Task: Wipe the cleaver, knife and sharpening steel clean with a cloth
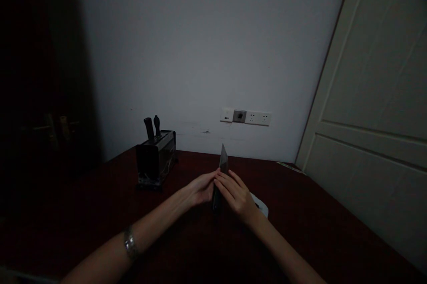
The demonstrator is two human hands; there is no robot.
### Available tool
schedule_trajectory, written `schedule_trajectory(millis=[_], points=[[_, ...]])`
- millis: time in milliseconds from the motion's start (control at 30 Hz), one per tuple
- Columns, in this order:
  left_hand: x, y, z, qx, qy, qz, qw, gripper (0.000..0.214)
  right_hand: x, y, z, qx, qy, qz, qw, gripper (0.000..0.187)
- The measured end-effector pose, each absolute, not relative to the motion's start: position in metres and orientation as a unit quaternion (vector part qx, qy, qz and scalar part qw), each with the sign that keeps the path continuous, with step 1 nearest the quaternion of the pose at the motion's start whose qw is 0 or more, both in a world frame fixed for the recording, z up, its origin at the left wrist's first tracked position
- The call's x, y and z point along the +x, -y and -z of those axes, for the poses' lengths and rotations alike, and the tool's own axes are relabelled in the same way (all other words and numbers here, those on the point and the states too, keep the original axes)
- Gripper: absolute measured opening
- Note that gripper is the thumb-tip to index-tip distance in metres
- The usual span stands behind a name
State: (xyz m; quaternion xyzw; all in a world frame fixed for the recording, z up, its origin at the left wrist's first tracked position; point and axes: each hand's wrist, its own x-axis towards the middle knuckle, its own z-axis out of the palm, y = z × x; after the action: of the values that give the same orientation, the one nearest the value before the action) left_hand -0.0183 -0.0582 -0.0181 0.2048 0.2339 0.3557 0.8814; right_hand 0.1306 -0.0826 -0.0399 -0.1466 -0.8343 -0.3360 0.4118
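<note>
A broad knife blade stands on edge over the dark red table, its tip pointing up and away. My left hand pinches the blade from the left, fingers closed against it. My right hand presses on it from the right, fingers together along the blade and over the dark handle. A white object lies on the table just behind my right wrist, mostly hidden. A metal bracelet sits on my left wrist.
A dark knife block with two black handles stands at the back left of the table. Wall sockets sit above the table's far edge. A pale door is on the right. The room is dim.
</note>
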Motion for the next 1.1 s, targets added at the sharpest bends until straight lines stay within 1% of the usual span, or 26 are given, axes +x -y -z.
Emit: schedule_trajectory(millis=[133, 233, 267, 333, 433, 500, 567, 633, 733, 833, 933, 1000, 1100], points=[[-0.018, 0.054, 0.025, 0.236, -0.233, -0.393, 0.858, 0.022, 0.13, 0.088, 0.041, -0.175, 0.843, 0.348, 0.37, 0.034], [-0.021, 0.052, 0.027, 0.315, -0.248, -0.393, 0.828, 0.023, 0.135, 0.093, 0.043, -0.219, 0.859, 0.337, 0.318, 0.044], [-0.023, 0.053, 0.026, 0.347, -0.248, -0.386, 0.818, 0.024, 0.138, 0.094, 0.045, -0.222, 0.863, 0.329, 0.313, 0.048], [-0.025, 0.054, 0.023, 0.395, -0.231, -0.376, 0.806, 0.028, 0.149, 0.093, 0.051, -0.213, 0.864, 0.313, 0.332, 0.056], [-0.028, 0.057, 0.018, 0.405, -0.219, -0.377, 0.804, 0.031, 0.172, 0.086, 0.063, -0.221, 0.84, 0.292, 0.4, 0.063], [-0.029, 0.056, 0.017, 0.389, -0.237, -0.384, 0.803, 0.032, 0.187, 0.079, 0.073, -0.257, 0.82, 0.275, 0.431, 0.061], [-0.031, 0.053, 0.02, 0.364, -0.239, -0.395, 0.809, 0.034, 0.201, 0.072, 0.083, -0.306, 0.804, 0.254, 0.441, 0.053], [-0.034, 0.05, 0.028, 0.337, -0.223, -0.408, 0.818, 0.038, 0.21, 0.068, 0.095, -0.35, 0.805, 0.225, 0.424, 0.043], [-0.038, 0.044, 0.046, 0.311, -0.193, -0.41, 0.835, 0.043, 0.219, 0.067, 0.113, -0.373, 0.833, 0.177, 0.368, 0.033], [-0.041, 0.039, 0.062, 0.295, -0.168, -0.395, 0.854, 0.047, 0.221, 0.072, 0.125, -0.371, 0.858, 0.145, 0.325, 0.029], [-0.043, 0.033, 0.075, 0.292, -0.148, -0.39, 0.861, 0.046, 0.221, 0.077, 0.131, -0.387, 0.862, 0.126, 0.303, 0.027], [-0.045, 0.029, 0.081, 0.296, -0.136, -0.389, 0.862, 0.044, 0.221, 0.077, 0.132, -0.41, 0.852, 0.116, 0.303, 0.027], [-0.048, 0.025, 0.088, 0.303, -0.127, -0.381, 0.864, 0.04, 0.222, 0.073, 0.135, -0.48, 0.808, 0.09, 0.331, 0.028]])
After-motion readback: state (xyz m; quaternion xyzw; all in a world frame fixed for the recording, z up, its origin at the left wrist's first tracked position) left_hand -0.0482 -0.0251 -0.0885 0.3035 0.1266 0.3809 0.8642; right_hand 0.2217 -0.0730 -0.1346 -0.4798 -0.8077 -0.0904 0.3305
